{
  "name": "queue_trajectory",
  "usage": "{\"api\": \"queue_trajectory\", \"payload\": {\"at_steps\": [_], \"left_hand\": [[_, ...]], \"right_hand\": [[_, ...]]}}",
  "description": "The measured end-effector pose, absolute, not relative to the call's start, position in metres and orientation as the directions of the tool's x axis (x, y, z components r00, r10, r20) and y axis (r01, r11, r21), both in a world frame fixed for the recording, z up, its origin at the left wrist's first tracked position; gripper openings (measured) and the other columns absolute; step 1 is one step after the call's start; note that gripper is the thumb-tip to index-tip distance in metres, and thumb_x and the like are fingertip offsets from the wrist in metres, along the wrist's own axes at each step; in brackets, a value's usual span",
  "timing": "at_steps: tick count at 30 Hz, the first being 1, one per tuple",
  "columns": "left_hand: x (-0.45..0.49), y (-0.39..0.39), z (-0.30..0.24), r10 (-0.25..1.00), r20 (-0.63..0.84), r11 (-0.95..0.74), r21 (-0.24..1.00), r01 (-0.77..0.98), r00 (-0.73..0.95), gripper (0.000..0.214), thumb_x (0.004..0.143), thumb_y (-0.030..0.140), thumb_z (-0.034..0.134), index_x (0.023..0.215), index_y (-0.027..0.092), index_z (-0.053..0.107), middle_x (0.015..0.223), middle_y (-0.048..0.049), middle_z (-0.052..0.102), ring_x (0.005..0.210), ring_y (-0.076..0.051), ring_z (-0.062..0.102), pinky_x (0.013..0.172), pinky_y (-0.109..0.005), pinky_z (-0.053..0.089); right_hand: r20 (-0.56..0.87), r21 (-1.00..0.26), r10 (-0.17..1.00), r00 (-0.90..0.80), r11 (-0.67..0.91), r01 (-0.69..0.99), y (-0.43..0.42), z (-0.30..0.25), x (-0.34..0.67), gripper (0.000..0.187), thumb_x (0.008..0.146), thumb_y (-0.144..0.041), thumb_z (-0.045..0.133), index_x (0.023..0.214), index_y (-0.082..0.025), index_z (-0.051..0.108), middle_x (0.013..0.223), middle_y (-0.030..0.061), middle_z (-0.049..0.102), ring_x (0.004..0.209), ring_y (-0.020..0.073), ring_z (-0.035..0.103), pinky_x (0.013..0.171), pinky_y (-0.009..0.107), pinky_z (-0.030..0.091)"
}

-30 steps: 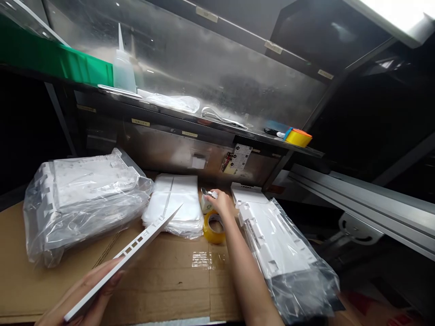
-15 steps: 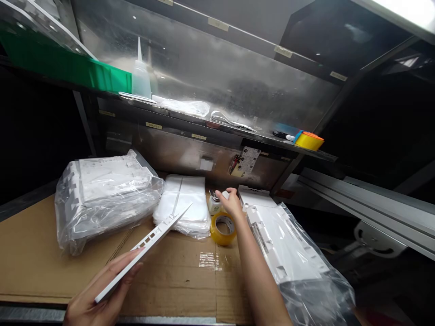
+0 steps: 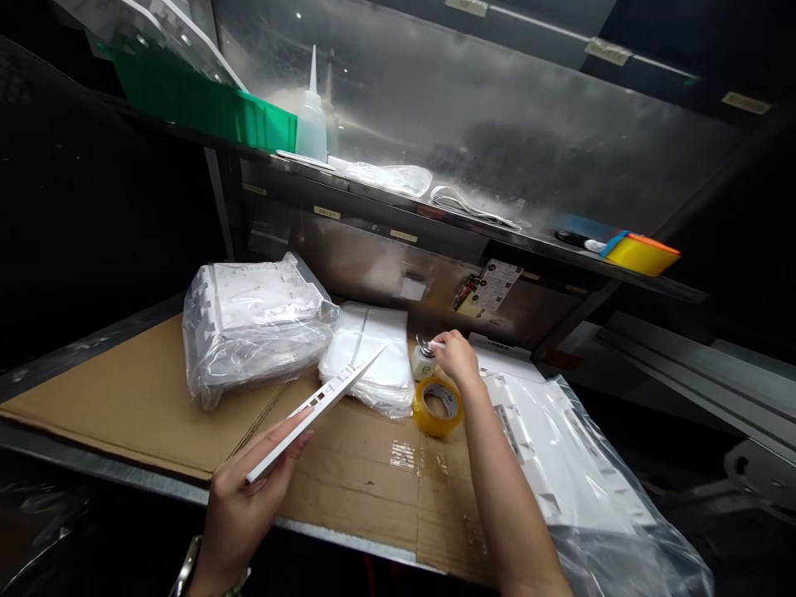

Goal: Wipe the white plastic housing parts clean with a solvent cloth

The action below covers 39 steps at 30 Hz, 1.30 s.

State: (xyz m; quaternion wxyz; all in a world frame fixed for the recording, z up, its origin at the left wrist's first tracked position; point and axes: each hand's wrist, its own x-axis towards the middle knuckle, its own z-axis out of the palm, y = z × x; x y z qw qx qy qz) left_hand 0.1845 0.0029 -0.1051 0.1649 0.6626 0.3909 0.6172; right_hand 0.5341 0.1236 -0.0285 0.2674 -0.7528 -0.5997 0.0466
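My left hand (image 3: 249,489) grips the near end of a thin white plastic panel (image 3: 323,398) with small rectangular cut-outs, held edge-on and pointing up to the right. My right hand (image 3: 457,358) reaches forward over a yellow tape roll (image 3: 439,406). Its fingers pinch a small white piece against the metal top of a small white bottle (image 3: 423,362). What the small piece is I cannot make out.
A cardboard sheet (image 3: 137,398) covers the bench. On it lie a bagged stack of white panels (image 3: 254,319) at the left, a pile of flat white bags (image 3: 373,365) in the middle and more panels on plastic film (image 3: 560,464) at the right. A shelf above carries a green bin (image 3: 199,104), a squeeze bottle (image 3: 311,116) and tape rolls (image 3: 640,253).
The view has swung left and pulled back. My left hand with the panel has come up and to the right. My right hand stays at the small bottle.
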Motion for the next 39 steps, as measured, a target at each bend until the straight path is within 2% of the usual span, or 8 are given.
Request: {"api": "queue_trajectory", "payload": {"at_steps": [6, 9, 13, 20, 25, 31, 36, 39], "left_hand": [[0.193, 0.001, -0.089, 0.655, 0.755, -0.694, 0.616, 0.373, -0.030, 0.045, 0.087, 0.004, 0.072, 0.124, 0.028, 0.071, 0.117, -0.0031, 0.077, 0.104, -0.022, 0.074, 0.098, -0.035, 0.058], [0.197, -0.002, -0.082, 0.644, 0.765, -0.703, 0.585, 0.404, 0.013, 0.046, 0.088, 0.002, 0.070, 0.125, 0.029, 0.071, 0.117, -0.0023, 0.077, 0.105, -0.022, 0.073, 0.099, -0.035, 0.056], [0.202, -0.009, -0.076, 0.650, 0.751, -0.728, 0.574, 0.374, 0.112, 0.047, 0.090, 0.002, 0.067, 0.129, 0.028, 0.069, 0.121, -0.0025, 0.076, 0.111, -0.022, 0.072, 0.102, -0.034, 0.055], [0.207, -0.018, -0.071, 0.602, 0.777, -0.770, 0.504, 0.391, 0.185, 0.052, 0.088, -0.005, 0.061, 0.130, 0.024, 0.067, 0.123, -0.0023, 0.075, 0.116, -0.018, 0.069, 0.105, -0.031, 0.053], [0.205, -0.021, -0.074, 0.587, 0.766, -0.798, 0.493, 0.347, 0.262, 0.050, 0.092, -0.001, 0.057, 0.134, 0.025, 0.064, 0.127, -0.0038, 0.074, 0.118, -0.019, 0.068, 0.107, -0.033, 0.052], [0.206, -0.024, -0.079, 0.567, 0.792, -0.799, 0.462, 0.385, 0.226, 0.054, 0.087, -0.004, 0.065, 0.131, 0.025, 0.067, 0.121, -0.0028, 0.076, 0.113, -0.021, 0.071, 0.103, -0.033, 0.054], [0.205, -0.023, -0.078, 0.552, 0.784, -0.823, 0.459, 0.336, 0.282, 0.053, 0.091, -0.003, 0.056, 0.136, 0.024, 0.063, 0.127, -0.0029, 0.073, 0.117, -0.019, 0.068, 0.105, -0.031, 0.052], [0.203, -0.024, -0.080, 0.533, 0.809, -0.832, 0.448, 0.326, 0.249, 0.052, 0.087, -0.006, 0.063, 0.131, 0.021, 0.067, 0.121, -0.0047, 0.075, 0.111, -0.022, 0.071, 0.101, -0.034, 0.055]], "right_hand": [[0.419, -0.642, 0.882, 0.215, 0.120, 0.758, 0.053, -0.003, 0.476, 0.032, 0.101, -0.048, 0.050, 0.116, -0.022, 0.063, 0.116, 0.0077, 0.071, 0.102, 0.0211, 0.066, 0.087, 0.032, 0.053], [0.485, -0.771, 0.868, 0.105, 0.367, 0.521, -0.001, 0.002, 0.425, 0.022, 0.097, -0.041, 0.063, 0.111, -0.025, 0.066, 0.106, 0.0053, 0.072, 0.095, 0.0203, 0.068, 0.084, 0.033, 0.056], [0.632, -0.682, 0.775, 0.009, 0.550, 0.482, -0.038, -0.004, 0.381, 0.014, 0.092, -0.023, 0.070, 0.106, -0.026, 0.068, 0.098, 0.0033, 0.069, 0.088, 0.0181, 0.066, 0.075, 0.031, 0.055], [0.660, -0.639, 0.748, 0.061, 0.517, 0.570, -0.040, -0.020, 0.381, 0.016, 0.092, -0.015, 0.066, 0.103, -0.025, 0.070, 0.095, 0.0046, 0.066, 0.088, 0.0197, 0.065, 0.076, 0.033, 0.054], [0.658, -0.625, 0.750, -0.060, 0.589, 0.512, -0.047, -0.019, 0.383, 0.019, 0.091, -0.014, 0.068, 0.108, -0.023, 0.070, 0.097, 0.0052, 0.067, 0.088, 0.0182, 0.065, 0.078, 0.031, 0.055], [0.682, -0.634, 0.714, 0.157, 0.470, 0.614, -0.034, -0.018, 0.403, 0.010, 0.094, -0.015, 0.066, 0.097, -0.021, 0.073, 0.086, 0.0027, 0.061, 0.074, 0.0139, 0.058, 0.069, 0.029, 0.051], [0.699, -0.587, 0.715, -0.030, 0.596, 0.548, -0.053, -0.019, 0.388, 0.018, 0.091, -0.012, 0.067, 0.107, -0.020, 0.071, 0.091, 0.0053, 0.067, 0.082, 0.0174, 0.063, 0.071, 0.030, 0.054], [0.710, -0.601, 0.702, 0.063, 0.556, 0.574, -0.043, -0.017, 0.403, 0.014, 0.093, -0.014, 0.067, 0.103, -0.021, 0.073, 0.089, 0.0040, 0.066, 0.079, 0.0161, 0.062, 0.071, 0.030, 0.054]]}}
